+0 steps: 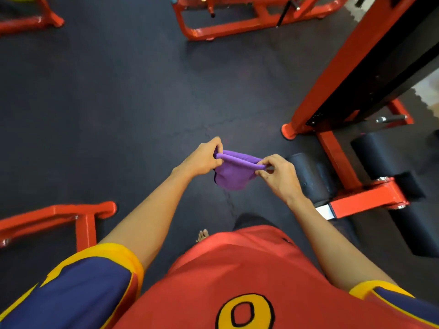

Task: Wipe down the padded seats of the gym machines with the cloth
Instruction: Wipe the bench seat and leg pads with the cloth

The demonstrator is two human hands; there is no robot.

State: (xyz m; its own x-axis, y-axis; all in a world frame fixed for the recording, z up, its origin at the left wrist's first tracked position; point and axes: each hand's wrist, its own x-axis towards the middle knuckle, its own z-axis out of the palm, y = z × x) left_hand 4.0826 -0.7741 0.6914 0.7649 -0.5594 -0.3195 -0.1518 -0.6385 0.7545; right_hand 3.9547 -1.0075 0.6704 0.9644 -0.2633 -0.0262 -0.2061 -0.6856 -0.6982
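Observation:
A purple cloth (231, 175) hangs between my two hands at waist height over the dark rubber floor. My left hand (203, 159) pinches its left upper edge, and my right hand (280, 175) pinches the right upper edge, so the top edge is stretched and the rest sags below. Just right of my right hand lie the black padded rollers (311, 176) of an orange machine (365, 200), and a second black roller (377, 153) lies farther right. No flat padded seat is plainly in view.
An orange and black upright frame (351, 74) rises at the right. Orange machine bases stand at the top centre (237, 27), top left (31, 20) and lower left (71, 219). Dark rubber floor (118, 103) spreads across the middle. My bare foot (202, 235) shows below the cloth.

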